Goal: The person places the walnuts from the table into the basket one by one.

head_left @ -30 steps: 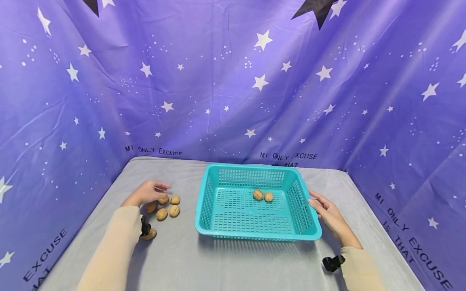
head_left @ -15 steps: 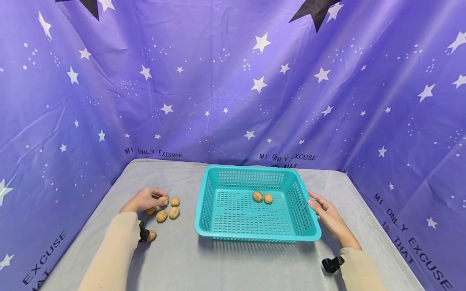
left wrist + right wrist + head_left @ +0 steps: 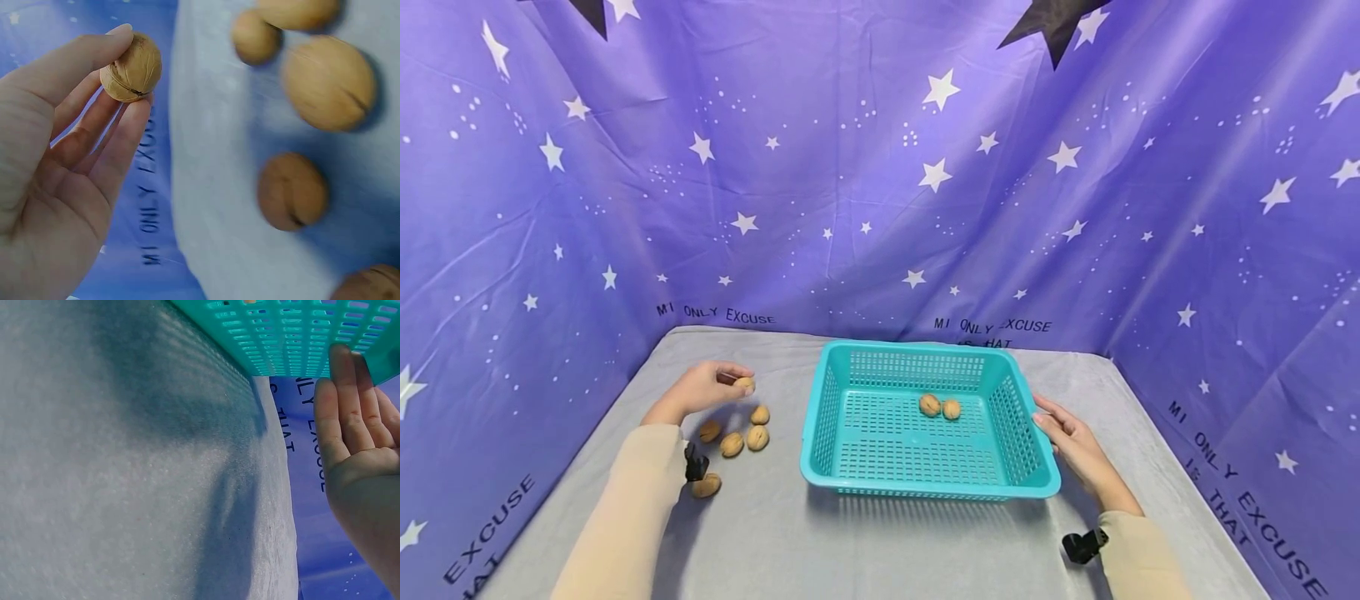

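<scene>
In the head view my left hand (image 3: 703, 388) is raised a little over the table at the left, with a walnut (image 3: 745, 383) pinched at its fingertips. The left wrist view shows this walnut (image 3: 133, 67) between thumb and fingers. Below the hand, several more walnuts (image 3: 732, 444) lie loose on the cloth. My right hand (image 3: 1078, 442) holds the right side of a turquoise plastic basket (image 3: 925, 484), thumb at the rim and fingers along the outside of the wall. Two walnuts (image 3: 929, 405) lie together on the basket's floor.
A grey cloth (image 3: 880, 550) covers the table. Purple star-printed curtains (image 3: 850, 167) close it in at the back and both sides. One walnut (image 3: 706, 485) sits apart, nearer the front, beside the left wrist's black camera (image 3: 696, 463).
My left hand has closed its fingertips on a walnut from the group and lifted it off the cloth. The right hand and the basket have stayed in place.
</scene>
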A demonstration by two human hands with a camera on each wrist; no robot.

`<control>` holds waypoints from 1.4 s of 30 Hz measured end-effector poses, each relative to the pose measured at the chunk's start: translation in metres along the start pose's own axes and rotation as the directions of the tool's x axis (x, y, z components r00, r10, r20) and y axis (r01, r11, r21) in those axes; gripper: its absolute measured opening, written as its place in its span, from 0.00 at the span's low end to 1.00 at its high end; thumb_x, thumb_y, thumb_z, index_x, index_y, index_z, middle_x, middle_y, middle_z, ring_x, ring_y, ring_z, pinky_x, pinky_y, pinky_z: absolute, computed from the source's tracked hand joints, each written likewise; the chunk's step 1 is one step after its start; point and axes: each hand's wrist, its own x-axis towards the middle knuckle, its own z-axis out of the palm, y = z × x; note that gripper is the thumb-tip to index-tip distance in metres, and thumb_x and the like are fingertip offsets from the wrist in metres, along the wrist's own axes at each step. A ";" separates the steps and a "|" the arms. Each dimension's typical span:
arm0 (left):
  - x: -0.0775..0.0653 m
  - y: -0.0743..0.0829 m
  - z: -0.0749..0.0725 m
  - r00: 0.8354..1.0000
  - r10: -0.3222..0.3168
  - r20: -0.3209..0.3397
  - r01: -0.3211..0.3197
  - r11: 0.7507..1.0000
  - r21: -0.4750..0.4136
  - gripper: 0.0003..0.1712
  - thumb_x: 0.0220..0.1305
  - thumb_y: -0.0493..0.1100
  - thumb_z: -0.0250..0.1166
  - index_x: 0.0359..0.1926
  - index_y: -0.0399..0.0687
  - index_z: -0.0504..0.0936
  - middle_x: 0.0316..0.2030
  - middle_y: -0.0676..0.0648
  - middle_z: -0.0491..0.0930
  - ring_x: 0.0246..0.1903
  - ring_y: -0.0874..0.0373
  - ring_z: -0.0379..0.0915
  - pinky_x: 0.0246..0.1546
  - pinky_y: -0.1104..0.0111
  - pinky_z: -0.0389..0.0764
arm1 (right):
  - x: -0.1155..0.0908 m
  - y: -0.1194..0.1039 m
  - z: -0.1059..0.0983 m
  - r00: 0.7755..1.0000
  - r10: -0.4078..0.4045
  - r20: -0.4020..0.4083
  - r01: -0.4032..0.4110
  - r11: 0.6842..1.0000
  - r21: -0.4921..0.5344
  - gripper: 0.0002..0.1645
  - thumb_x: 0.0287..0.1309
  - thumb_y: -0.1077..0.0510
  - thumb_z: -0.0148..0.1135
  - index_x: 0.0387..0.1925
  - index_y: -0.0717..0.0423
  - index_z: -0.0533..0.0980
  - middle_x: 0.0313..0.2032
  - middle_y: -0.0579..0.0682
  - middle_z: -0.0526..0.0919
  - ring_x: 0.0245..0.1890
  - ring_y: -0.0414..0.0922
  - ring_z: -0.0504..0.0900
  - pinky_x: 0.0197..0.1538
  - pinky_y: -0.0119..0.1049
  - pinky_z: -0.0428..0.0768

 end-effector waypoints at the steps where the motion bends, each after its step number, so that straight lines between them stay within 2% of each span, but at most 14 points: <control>1: 0.001 0.004 -0.002 1.000 0.016 -0.006 -0.016 1.000 -0.003 0.26 0.66 0.51 0.69 0.59 0.40 0.82 0.52 0.40 0.83 0.53 0.42 0.77 0.57 0.45 0.75 | 0.000 0.000 0.000 1.000 0.000 0.000 0.000 1.000 -0.001 0.36 0.77 0.51 0.51 0.75 0.66 0.56 0.49 0.41 0.81 0.46 0.36 0.82 0.46 0.35 0.83; 7: 0.006 0.018 -0.005 0.998 0.043 -0.043 -0.043 0.999 0.003 0.26 0.65 0.52 0.70 0.59 0.43 0.83 0.51 0.42 0.83 0.53 0.44 0.78 0.58 0.46 0.74 | 0.000 0.001 0.000 1.000 0.004 -0.007 -0.004 1.000 -0.002 0.36 0.77 0.51 0.52 0.75 0.66 0.56 0.50 0.39 0.80 0.47 0.35 0.82 0.45 0.36 0.84; 13: 0.016 0.035 -0.002 0.997 0.073 -0.036 -0.072 0.997 0.023 0.26 0.66 0.52 0.69 0.59 0.44 0.83 0.52 0.43 0.83 0.54 0.44 0.77 0.57 0.46 0.75 | 0.000 0.000 0.000 1.000 0.010 -0.010 -0.010 1.000 -0.012 0.36 0.77 0.51 0.51 0.75 0.66 0.56 0.52 0.41 0.79 0.47 0.35 0.81 0.46 0.36 0.84; 22: 0.047 0.084 0.009 0.981 0.191 -0.015 -0.190 0.981 0.034 0.21 0.65 0.46 0.71 0.57 0.42 0.84 0.49 0.43 0.84 0.52 0.45 0.79 0.54 0.49 0.78 | 0.000 0.000 0.001 1.000 0.020 -0.021 -0.020 1.000 0.004 0.37 0.76 0.50 0.52 0.75 0.65 0.56 0.53 0.40 0.78 0.47 0.35 0.82 0.45 0.37 0.84; 26: 0.062 0.108 0.021 0.971 0.237 0.012 -0.237 0.970 0.050 0.22 0.65 0.45 0.71 0.57 0.42 0.84 0.50 0.44 0.84 0.52 0.47 0.80 0.54 0.51 0.79 | 0.000 -0.001 0.001 0.999 0.030 -0.020 -0.030 1.000 0.002 0.37 0.76 0.49 0.52 0.75 0.65 0.56 0.52 0.41 0.79 0.46 0.35 0.81 0.46 0.36 0.84; 33: 0.084 0.144 0.049 0.962 0.261 0.084 -0.263 0.964 0.026 0.22 0.64 0.45 0.72 0.57 0.44 0.84 0.50 0.48 0.84 0.51 0.51 0.79 0.53 0.56 0.80 | -0.001 -0.002 0.000 1.000 0.028 -0.005 -0.028 1.000 -0.003 0.37 0.77 0.50 0.51 0.76 0.64 0.55 0.51 0.49 0.80 0.46 0.37 0.81 0.46 0.36 0.83; 37: 0.094 0.156 0.070 0.952 0.275 0.135 -0.280 0.960 0.017 0.21 0.65 0.45 0.71 0.57 0.44 0.84 0.49 0.50 0.84 0.51 0.53 0.78 0.53 0.58 0.80 | -0.001 -0.002 0.001 1.000 0.029 -0.007 -0.029 1.000 0.000 0.37 0.77 0.49 0.51 0.76 0.65 0.56 0.50 0.48 0.80 0.45 0.37 0.81 0.46 0.36 0.83; 42: 0.106 0.162 0.099 0.939 0.287 0.189 -0.294 0.956 0.010 0.19 0.65 0.44 0.71 0.56 0.44 0.85 0.47 0.50 0.85 0.48 0.55 0.80 0.51 0.61 0.81 | -0.001 -0.002 0.001 1.000 0.021 -0.002 -0.021 1.000 0.017 0.36 0.77 0.50 0.51 0.76 0.65 0.55 0.50 0.49 0.80 0.45 0.38 0.82 0.45 0.37 0.84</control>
